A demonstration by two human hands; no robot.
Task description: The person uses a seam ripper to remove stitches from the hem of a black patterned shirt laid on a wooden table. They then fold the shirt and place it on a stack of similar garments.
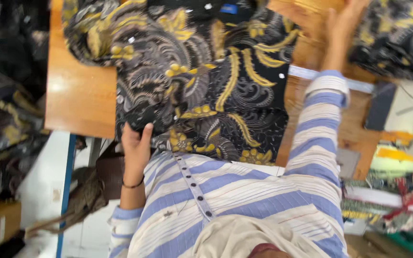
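Striped sleeves close; left grip (135, 143) pinches patterned fabric (206, 86) edge to pin it on bench (80, 95), right grip (342, 24) open, reaching ahead

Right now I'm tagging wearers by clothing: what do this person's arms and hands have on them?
Both arms wear long sleeves striped blue and white, with buttoned-shirt fabric. The left hand has a thin dark bracelet at the wrist; the right hand is bare, its striped cuff turned back.

Orange-brown wooden tabletop (80, 102) w/ pale strip (359, 85) along its right edge. Dark flat rectangular object (379, 106) lies near that strip; heap of grey-black patterned cloth (5, 122) at left, red-patterned fabric (407, 197) at lower right.
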